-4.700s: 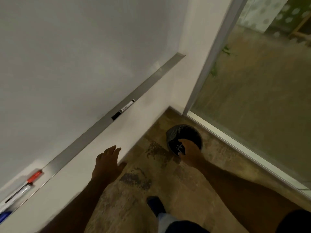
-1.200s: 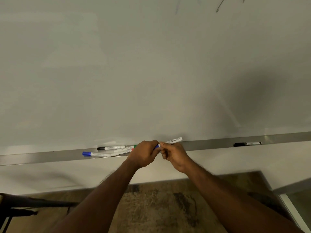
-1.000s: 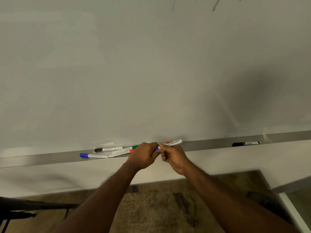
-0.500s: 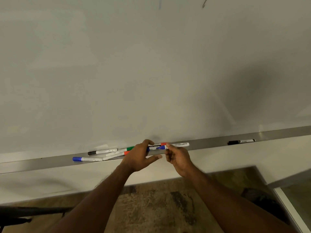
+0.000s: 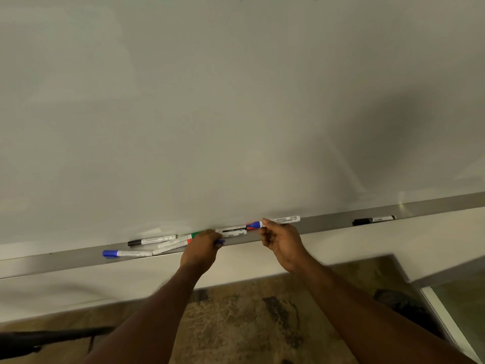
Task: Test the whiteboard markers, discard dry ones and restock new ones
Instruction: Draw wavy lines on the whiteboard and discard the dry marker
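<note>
While the right hand (image 5: 282, 239) pinches an uncapped blue marker (image 5: 278, 222) above the tray (image 5: 328, 223), the left hand (image 5: 202, 249) closes on its blue cap (image 5: 220, 242) (other markers (image 5: 147, 245) lie further left).

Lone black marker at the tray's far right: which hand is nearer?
Right. The right hand, pinching a blue-tipped marker, sits left of the black marker; the left hand is further left along the tray.
</note>
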